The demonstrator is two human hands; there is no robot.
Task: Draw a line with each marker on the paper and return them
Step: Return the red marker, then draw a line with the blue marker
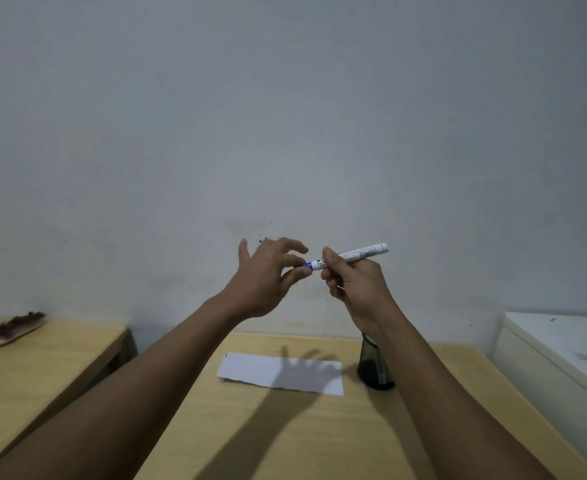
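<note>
Both hands are raised in front of the wall, above the table. My right hand (354, 282) grips the white barrel of a blue marker (361, 254), which lies almost level with its rear end pointing right. My left hand (267, 275) pinches the marker's blue cap (306, 265) between thumb and fingers at the left end. Below, a white strip of paper (281, 374) lies flat on the wooden table (285, 438). A dark pen holder (375, 368) stands just right of the paper, partly hidden behind my right forearm.
A second wooden table (25, 368) stands at the left with a brush-like object (11, 330) on it. A white cabinet (562, 351) stands at the right. A plain grey wall rises close behind the tables.
</note>
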